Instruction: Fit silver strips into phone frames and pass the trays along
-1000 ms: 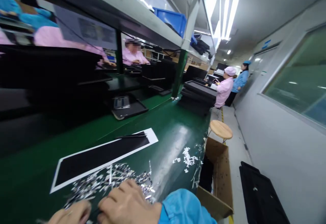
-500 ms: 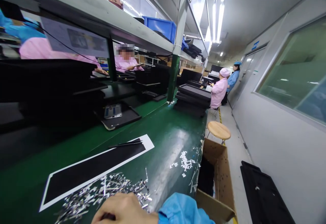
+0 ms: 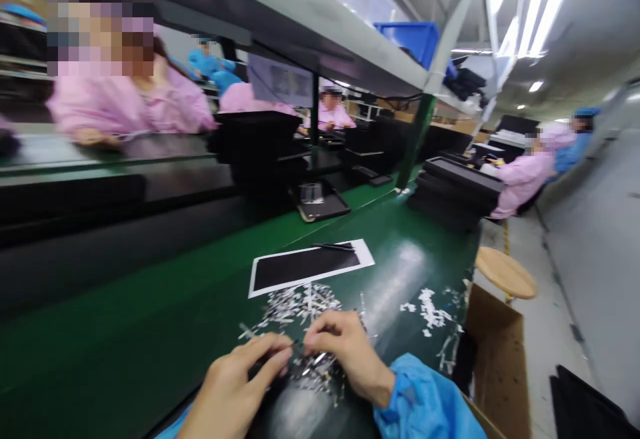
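Observation:
My left hand (image 3: 240,376) and my right hand (image 3: 347,349) are close together over a loose pile of small silvery, black and white strips (image 3: 305,302) on the green bench. Both hands have thumb and fingers pinched, with the fingertips a short gap apart. Something small and dark shows at the left fingertips, too tiny to name; what the right fingers hold is hidden. Just beyond the pile lies a black sheet with a white border (image 3: 300,271). A thin dark tool (image 3: 334,246) rests across its far right end.
White scraps (image 3: 433,312) lie near the right bench edge, beside an open cardboard box (image 3: 500,359). A black tray (image 3: 325,209) and stacked black trays (image 3: 453,189) stand farther back. A wooden stool (image 3: 505,272) is in the aisle. Co-workers in pink sit across the bench.
The view has swung left. My left hand has come into sight, and my right hand now pinches near it over the strips; before, only the right hand showed at the lower edge.

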Demonstrator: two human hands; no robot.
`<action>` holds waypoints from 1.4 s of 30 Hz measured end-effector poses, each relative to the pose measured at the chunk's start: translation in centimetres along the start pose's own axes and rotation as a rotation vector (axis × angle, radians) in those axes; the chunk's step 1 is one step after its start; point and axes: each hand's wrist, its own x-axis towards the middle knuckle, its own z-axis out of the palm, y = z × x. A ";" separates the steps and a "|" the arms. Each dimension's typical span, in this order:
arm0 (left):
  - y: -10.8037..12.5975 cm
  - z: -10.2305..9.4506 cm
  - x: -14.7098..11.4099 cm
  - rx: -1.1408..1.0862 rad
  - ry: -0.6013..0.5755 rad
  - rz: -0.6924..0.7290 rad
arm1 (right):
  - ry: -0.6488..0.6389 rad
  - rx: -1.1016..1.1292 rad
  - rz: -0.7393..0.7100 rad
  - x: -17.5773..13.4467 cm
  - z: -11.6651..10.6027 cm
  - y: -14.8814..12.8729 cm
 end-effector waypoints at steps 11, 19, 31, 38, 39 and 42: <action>3.7 -0.8 0.0 -0.269 -0.122 -0.088 | -0.140 0.041 0.067 -0.6 -0.1 -1.1; 5.4 -3.0 -1.0 -0.399 -0.115 -0.082 | 0.000 -0.201 -0.048 -0.2 -1.3 -0.7; 1.4 -8.7 -9.0 0.066 0.058 -0.383 | 0.613 -1.357 0.056 -5.8 -19.0 -1.0; -0.8 -6.3 -8.2 0.222 0.125 -0.273 | 0.178 -1.882 -0.679 -4.6 -14.0 -1.0; -0.6 -6.1 -7.9 0.253 0.124 -0.271 | 0.109 -1.800 -0.785 -4.1 -11.6 -1.0; -0.2 -5.5 -7.0 0.318 0.095 -0.288 | -0.097 -1.539 -0.916 -3.0 -4.0 -0.8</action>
